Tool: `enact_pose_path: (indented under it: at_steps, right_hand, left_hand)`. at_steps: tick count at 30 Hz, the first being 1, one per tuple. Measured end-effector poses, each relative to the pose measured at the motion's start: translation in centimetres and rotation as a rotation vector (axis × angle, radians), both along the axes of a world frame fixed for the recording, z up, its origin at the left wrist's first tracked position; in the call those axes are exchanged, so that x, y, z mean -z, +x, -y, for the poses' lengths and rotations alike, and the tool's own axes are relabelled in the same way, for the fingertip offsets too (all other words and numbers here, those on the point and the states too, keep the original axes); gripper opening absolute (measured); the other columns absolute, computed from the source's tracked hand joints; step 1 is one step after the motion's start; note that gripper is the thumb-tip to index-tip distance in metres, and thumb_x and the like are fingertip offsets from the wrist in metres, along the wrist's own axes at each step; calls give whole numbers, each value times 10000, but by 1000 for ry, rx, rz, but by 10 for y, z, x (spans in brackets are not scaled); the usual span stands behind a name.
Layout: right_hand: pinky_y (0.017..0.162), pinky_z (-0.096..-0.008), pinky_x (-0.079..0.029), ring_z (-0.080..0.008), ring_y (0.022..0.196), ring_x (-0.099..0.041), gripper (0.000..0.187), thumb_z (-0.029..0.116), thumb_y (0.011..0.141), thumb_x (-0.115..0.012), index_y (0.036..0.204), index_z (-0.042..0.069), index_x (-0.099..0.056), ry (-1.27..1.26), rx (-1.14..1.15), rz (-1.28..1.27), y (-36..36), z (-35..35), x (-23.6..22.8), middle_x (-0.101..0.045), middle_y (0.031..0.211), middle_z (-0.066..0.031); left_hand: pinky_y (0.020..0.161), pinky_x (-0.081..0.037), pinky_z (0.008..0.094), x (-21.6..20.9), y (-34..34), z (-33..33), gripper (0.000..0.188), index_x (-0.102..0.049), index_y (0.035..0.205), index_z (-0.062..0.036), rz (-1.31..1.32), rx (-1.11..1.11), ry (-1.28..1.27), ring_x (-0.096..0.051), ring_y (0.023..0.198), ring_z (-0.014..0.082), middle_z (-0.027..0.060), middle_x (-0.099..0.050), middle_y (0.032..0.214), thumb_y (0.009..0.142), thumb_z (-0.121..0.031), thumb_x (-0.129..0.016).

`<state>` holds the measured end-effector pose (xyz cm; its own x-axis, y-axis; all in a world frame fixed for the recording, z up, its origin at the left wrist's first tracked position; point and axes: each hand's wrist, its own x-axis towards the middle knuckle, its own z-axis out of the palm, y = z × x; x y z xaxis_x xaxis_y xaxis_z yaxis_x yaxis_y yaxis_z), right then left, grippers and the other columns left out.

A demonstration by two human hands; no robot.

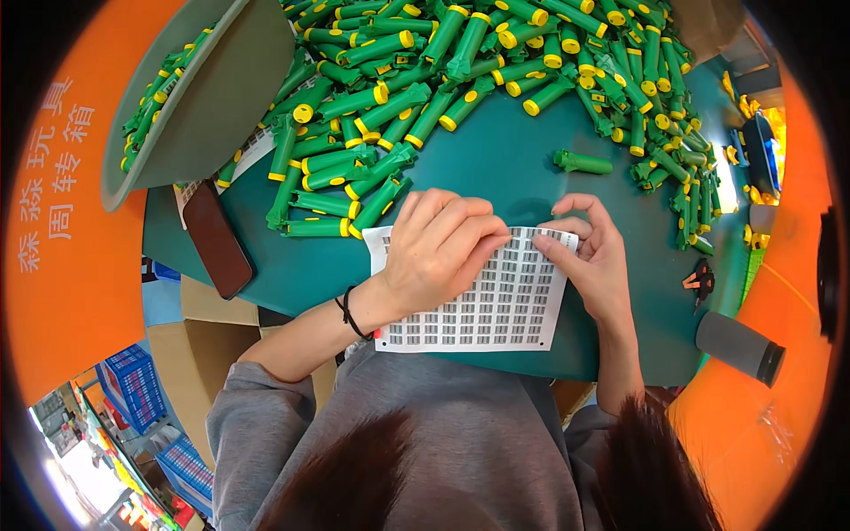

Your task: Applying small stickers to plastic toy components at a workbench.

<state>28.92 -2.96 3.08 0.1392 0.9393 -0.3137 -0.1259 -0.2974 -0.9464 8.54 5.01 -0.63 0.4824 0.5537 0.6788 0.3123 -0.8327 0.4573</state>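
Note:
A white sheet of small black-printed stickers (496,310) lies before me at the table's near edge, its top edge slightly lifted. My left hand (438,248) rests over its upper left part, thumb and forefinger pinched together near the top rows; whatever is between those fingertips is too small to make out. My right hand (589,257) grips the sheet's top right corner, thumb on the face and fingers curled around behind. Beyond it, a single green tube (582,163) with a yellow end lies apart from a large heap of green tubes with yellow caps (381,115).
On the left, a grey-green basin (199,115) holding more tubes tilts over the table beside a dark brown phone (215,239). To the right are orange-handled snips (699,281) and a grey cylinder (739,347). A cardboard box (190,354) and blue crates (131,388) stand at lower left.

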Motion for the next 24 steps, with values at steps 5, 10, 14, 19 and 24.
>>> enact_pose_path:
  at_steps: [5, 10, 14, 19, 24]
  right_hand:
    - [791, -269, -566, -136, 884, -685, 354, 11, 885, -700, 1174, 22, -496, -36, 26, -180, 7, 0, 9, -700, 1024, -120]
    - [832, -304, -565, -140, 896, -690, 322, 139, 940, -684, 1211, -30, -646, -244, -66, -324, -7, -1, 5, -703, 1123, -115]
    - [780, -278, -546, -129, 860, -684, 276, 161, 955, -678, 1143, -40, -678, -214, -11, -220, -19, 8, 14, -730, 978, -86]
    - [746, -263, -540, -110, 838, -669, 273, 151, 955, -680, 1152, -39, -685, -60, 62, -191, -27, 13, 17, -726, 984, -79]
    - [767, -270, -532, -122, 853, -671, 250, 127, 960, -666, 1130, -55, -686, 21, 49, -124, -31, 15, 13, -726, 992, -99]
  left_hand:
    - [622, -420, 327, -10, -7, -2, 210, -711, 912, -90, 3, 23, 27, -580, 726, 190, 1, -653, 883, 731, -122, -814]
    - [587, -457, 315, -4, -15, 6, 232, -723, 918, -61, 14, 14, -118, -605, 688, 207, 45, -675, 886, 715, -80, -833]
    - [595, -497, 304, -8, -14, 6, 271, -734, 957, -32, 46, 43, -177, -634, 705, 215, 76, -693, 922, 709, -39, -845]
    - [628, -548, 253, -15, -10, 16, 298, -724, 992, 0, 76, -15, -216, -667, 763, 164, 90, -697, 967, 723, -29, -848]
    - [677, -557, 226, -16, -6, 24, 260, -708, 1010, 5, 276, 17, -607, -664, 788, 99, 87, -703, 962, 775, 9, -818]
